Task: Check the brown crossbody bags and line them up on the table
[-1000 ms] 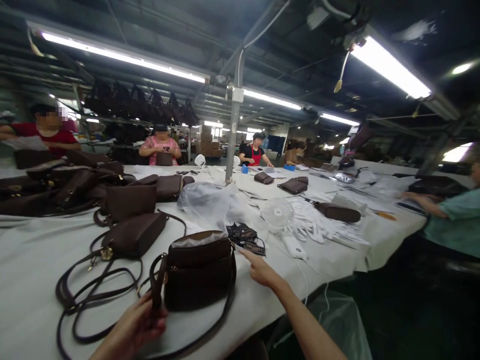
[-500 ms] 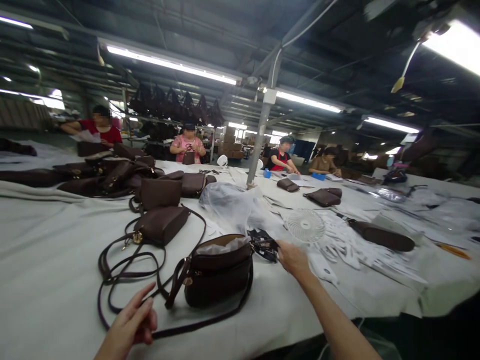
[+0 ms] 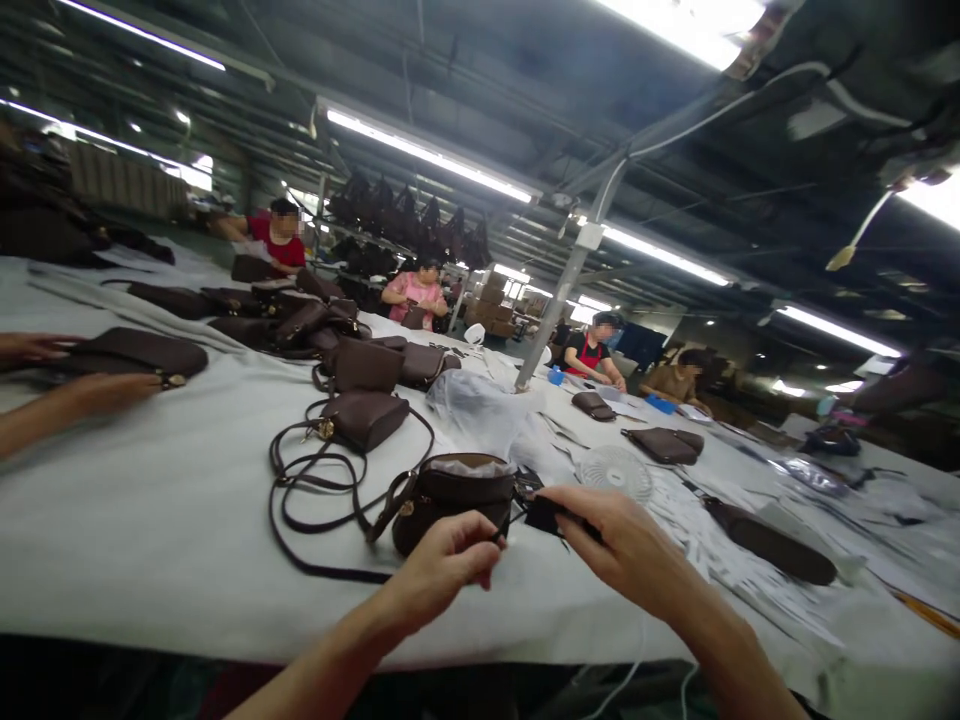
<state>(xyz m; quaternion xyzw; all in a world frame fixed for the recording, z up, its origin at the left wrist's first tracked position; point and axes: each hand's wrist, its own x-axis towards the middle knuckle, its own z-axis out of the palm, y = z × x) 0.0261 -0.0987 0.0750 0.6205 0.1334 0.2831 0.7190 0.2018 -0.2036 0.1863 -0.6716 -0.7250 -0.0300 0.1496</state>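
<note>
A dark brown handbag stands upright on the white-covered table, its top open with pale wrapping inside. My left hand is closed in a pinch at the bag's front right, on what looks like its dark strap. My right hand is closed around a black tag, just right of the bag. Black printed tags lie behind that hand. Close behind the open bag, another brown handbag rests with its strap looped on the cloth.
At the left, another person's hands hold a brown bag. Clear plastic, a white fan and white strips lie beyond my hands. A post rises behind; several people work across the table.
My left hand has moved right and closed by the bag's side. My right hand has drawn a black tag toward the bag. The view has swung left, showing another person's hands.
</note>
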